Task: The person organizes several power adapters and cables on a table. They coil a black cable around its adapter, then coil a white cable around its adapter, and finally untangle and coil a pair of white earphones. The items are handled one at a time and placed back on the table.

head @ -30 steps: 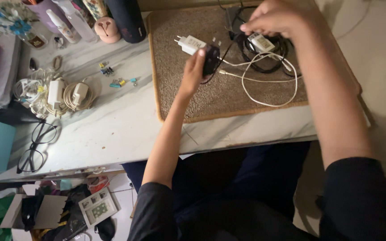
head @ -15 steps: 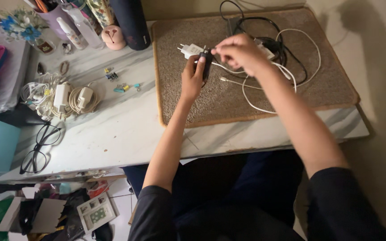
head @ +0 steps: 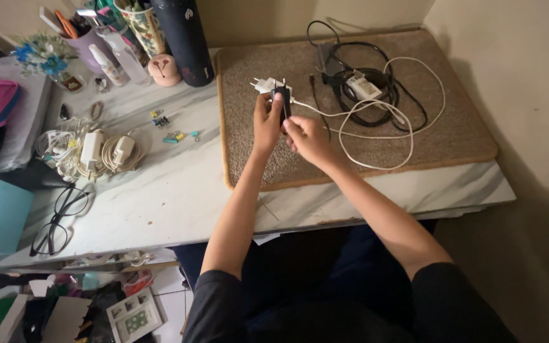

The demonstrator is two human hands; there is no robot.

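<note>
I am holding a small black charger (head: 281,101) upright in my left hand (head: 267,122), over the near-left part of the brown mat (head: 459,136). My right hand (head: 306,138) is coming in just below it, fingers pinched at its lower end; whether they are gripping a thin cable there or only touching the casing, I cannot tell.

Judging by how things lie, the sorting looks partly done: to the left of the mat, two white chargers (head: 104,147) are sitting on the counter (head: 179,184) with their cords already wound into neat coils. The black charger in my hands is not yet wound, and more is waiting on the mat: a white plug (head: 263,84) just behind my left hand, a loose white cable (head: 376,130) looping across the middle, and a heap of black cable (head: 363,95) with a white adapter (head: 361,86) on top, toward the mat's far side.

Left of the mat, small coloured clips (head: 171,127) are lying near its edge, with glasses (head: 58,219) further out. A dark bottle (head: 184,38) and a pink holder (head: 162,68) are standing by the mat's far-left corner. The white cable is trailing close to my right hand and could snag.
</note>
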